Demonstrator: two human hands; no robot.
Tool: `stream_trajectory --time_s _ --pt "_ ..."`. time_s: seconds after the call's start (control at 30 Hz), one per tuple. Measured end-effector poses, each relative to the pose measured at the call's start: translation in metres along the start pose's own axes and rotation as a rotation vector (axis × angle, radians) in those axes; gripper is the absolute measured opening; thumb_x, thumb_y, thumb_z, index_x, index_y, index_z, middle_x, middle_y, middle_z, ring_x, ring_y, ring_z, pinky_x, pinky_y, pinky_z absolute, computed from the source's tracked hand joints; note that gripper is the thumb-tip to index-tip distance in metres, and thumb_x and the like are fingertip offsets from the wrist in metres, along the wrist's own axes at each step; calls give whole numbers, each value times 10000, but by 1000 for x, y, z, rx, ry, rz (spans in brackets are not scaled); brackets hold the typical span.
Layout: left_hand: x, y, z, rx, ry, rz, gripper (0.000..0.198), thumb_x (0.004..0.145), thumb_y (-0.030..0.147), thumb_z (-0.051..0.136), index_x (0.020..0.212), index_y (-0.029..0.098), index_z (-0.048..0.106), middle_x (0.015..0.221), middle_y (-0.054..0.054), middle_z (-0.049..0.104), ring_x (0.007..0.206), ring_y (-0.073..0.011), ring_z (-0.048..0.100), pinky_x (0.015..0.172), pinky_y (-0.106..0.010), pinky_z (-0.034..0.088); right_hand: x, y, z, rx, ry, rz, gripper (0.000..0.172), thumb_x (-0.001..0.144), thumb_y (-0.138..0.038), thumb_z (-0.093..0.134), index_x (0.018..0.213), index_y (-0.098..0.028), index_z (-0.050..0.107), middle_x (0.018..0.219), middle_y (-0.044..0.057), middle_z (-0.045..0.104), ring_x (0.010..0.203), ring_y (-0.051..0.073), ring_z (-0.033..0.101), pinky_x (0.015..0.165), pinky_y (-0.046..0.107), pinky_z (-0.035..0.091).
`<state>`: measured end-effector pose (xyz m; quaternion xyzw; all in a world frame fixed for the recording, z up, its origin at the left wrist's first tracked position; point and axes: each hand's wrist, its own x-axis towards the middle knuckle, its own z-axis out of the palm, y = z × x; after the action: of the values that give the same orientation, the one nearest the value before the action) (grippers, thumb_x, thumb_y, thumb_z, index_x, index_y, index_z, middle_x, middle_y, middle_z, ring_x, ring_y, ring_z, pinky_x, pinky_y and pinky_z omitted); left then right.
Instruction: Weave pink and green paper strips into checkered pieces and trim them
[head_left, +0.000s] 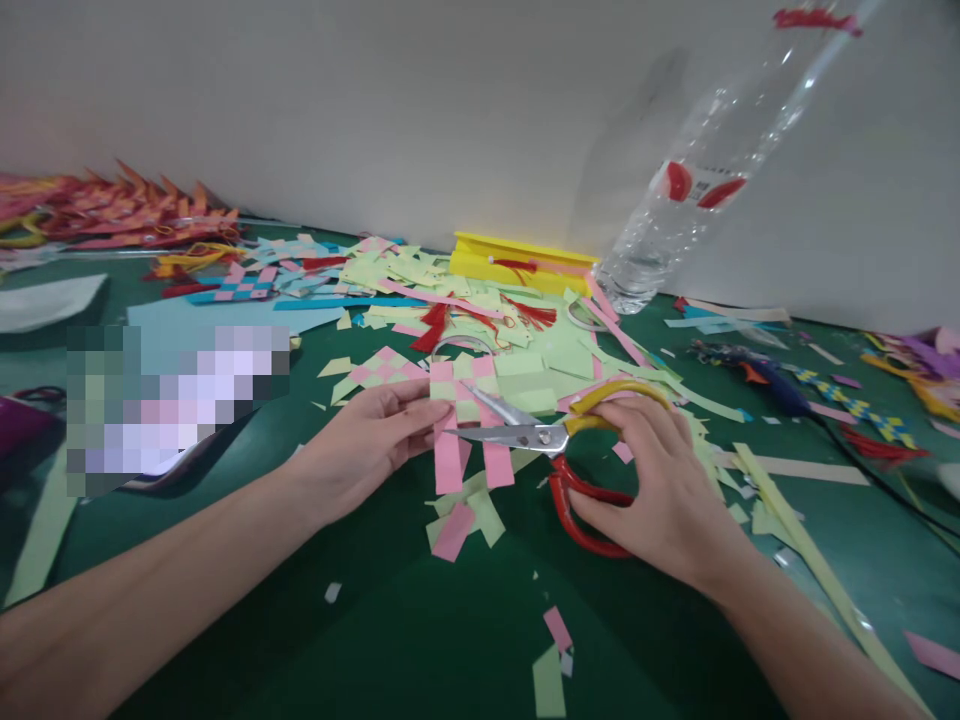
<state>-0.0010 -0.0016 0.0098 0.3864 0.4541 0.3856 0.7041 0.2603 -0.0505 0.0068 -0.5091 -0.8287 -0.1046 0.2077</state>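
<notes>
The right hand (656,490) curls loosely, thumb and fingers spread apart in the loops of the scissors (547,438), whose parted blades point left toward the left hand (375,430), its thumb and fingers pinching the paper weave (466,411) by its left edge. The weave's pink strips (448,465) run toward the person, so the blades lie crosswise over them; beyond, scraps (405,265) spread near a leaning bottle (701,180).

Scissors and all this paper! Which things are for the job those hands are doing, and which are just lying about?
Seems part of the job:
- scissors, in the right hand
- pink-and-green woven paper, in the left hand

Probably just lying about:
- clear plastic bottle
- loose pink scrap
- orange paper pile
</notes>
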Motion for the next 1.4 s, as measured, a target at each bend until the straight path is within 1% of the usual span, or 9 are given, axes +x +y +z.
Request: stream_trajectory --time_s 0.07,0.23,0.37,0.5,0.67,0.77,1.0,1.27,1.4 --pt "0 0 -1 5 -34 14 39 823 190 666 829 179 703 752 11 652 713 -78 618 658 -140 532 1 1 0 -22 10 -30 463 785 -392 558 1153 -136 443 1101 159 553 1065 306 517 883 445 450" --pt "-1 1 0 26 -67 15 90 844 175 638 909 191 698 881 -12 701 769 -86 636 635 -119 522 2 4 -1 -31 52 -71 428 815 -370 546 1161 -135 455 1103 156 569 1067 292 525 879 423 458" --pt "-1 1 -1 29 -95 21 74 849 189 634 888 189 698 858 1 696 738 -80 639 632 -123 537 2 5 0 -37 67 -91 406 826 -344 545 1168 -141 463 1101 150 578 1063 286 537 885 421 462" --pt "-1 1 -2 12 -85 21 59 837 179 649 861 193 700 807 13 695 724 -80 647 615 -115 542 1 6 0 -25 71 -97 404 830 -333 544 1169 -125 473 1107 163 579 1072 295 538 889 433 466" --pt "-1 1 -2 35 -104 19 140 857 177 623 967 221 697 900 2 717 798 -93 660 672 -129 557 1 5 -1 -22 68 -108 398 834 -324 545 1175 -131 473 1116 159 578 1080 294 535 891 437 474" --pt "-2 1 -2 31 -104 9 181 844 174 641 1002 242 695 934 7 726 797 -86 663 665 -115 554 1 5 -1 -30 69 -123 399 842 -323 537 1182 -124 472 1113 160 580 1076 291 535 888 430 480" --pt "-1 0 -2 10 -121 17 232 819 182 673 1030 276 691 922 25 736 769 -78 665 662 -113 560 0 7 0 -38 77 -141 383 849 -312 533 1179 -125 477 1107 161 586 1068 291 543 880 435 494" --pt "0 0 -4 15 -95 12 248 820 167 670 1048 262 685 910 11 738 806 -99 680 676 -127 570 0 8 0 -22 90 -149 357 853 -292 535 1161 -118 489 1099 171 592 1058 291 559 879 443 509" --pt "0 0 -4 29 -72 9 297 817 161 670 1099 257 660 915 5 736 778 -101 680 666 -135 572 0 8 -1 -24 59 -137 372 849 -285 542 1187 -144 478 1113 157 596 1068 297 564 884 462 506"
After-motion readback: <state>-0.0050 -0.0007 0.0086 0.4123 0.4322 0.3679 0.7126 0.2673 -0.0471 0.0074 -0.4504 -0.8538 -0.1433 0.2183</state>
